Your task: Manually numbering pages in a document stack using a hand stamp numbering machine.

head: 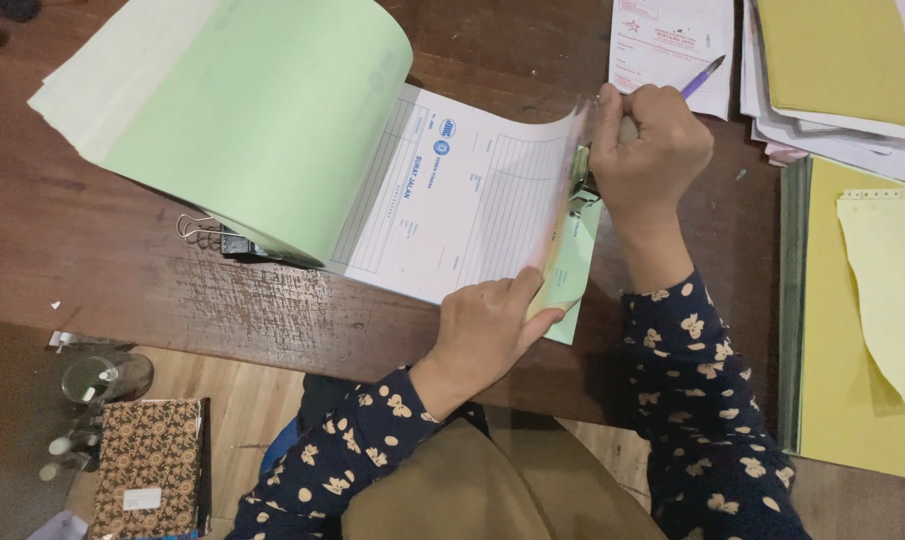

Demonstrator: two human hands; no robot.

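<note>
Hands on a carbon-copy form pad

The left hand (487,330) pinches the white printed form sheet (462,195); the right hand (644,150) grips a purple pen (702,76), fingers closed. Tugging could tear the sheet.

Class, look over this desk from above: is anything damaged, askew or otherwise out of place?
Yes. The wooden desk has worn, scraped paint along its front edge. The yellow sheet on the right has a torn, ragged bottom edge. The form pad lies askew, its green pages curled back.

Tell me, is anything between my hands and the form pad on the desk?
Nothing visible: the left hand pinches the lifted sheets at the pad's near corner, and the right hand, holding a purple pen, grips their far edge.
</note>
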